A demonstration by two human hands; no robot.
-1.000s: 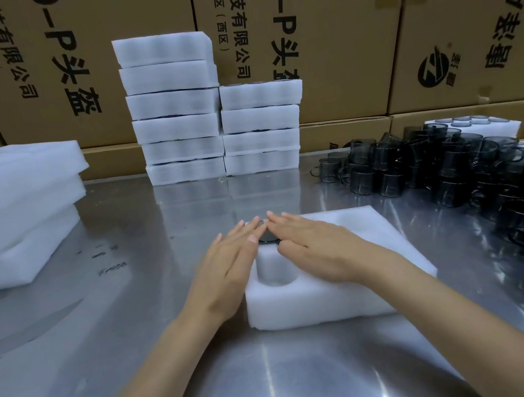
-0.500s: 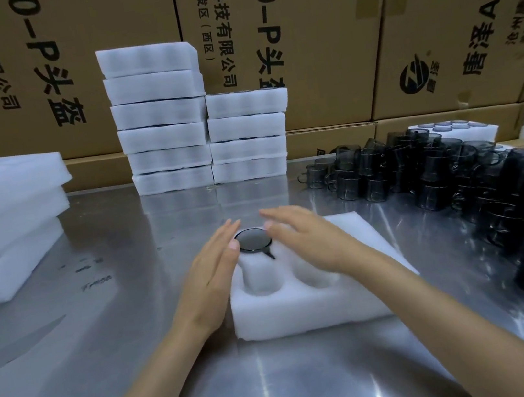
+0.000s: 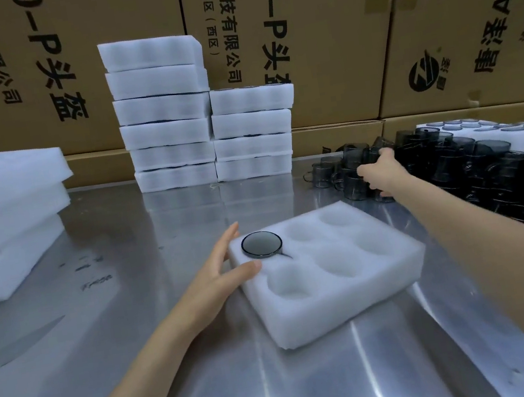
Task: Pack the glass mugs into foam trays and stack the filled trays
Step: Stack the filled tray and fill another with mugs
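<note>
The left hand (image 3: 214, 287) lies flat, steadying the foam tray (image 3: 354, 300), one mug (image 3: 262, 245) seated beside its fingers. The right hand (image 3: 381, 177) closes on a mug in the pile (image 3: 487, 171). Lift straight up, then seat it in the neighbouring pocket.

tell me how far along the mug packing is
Done: two stacks of foam trays stand at the back, and one mug sits in the front tray. In hand: the left hand steadies that tray; the right hand reaches into the loose mugs. Left: five empty pockets and many loose mugs.
</note>
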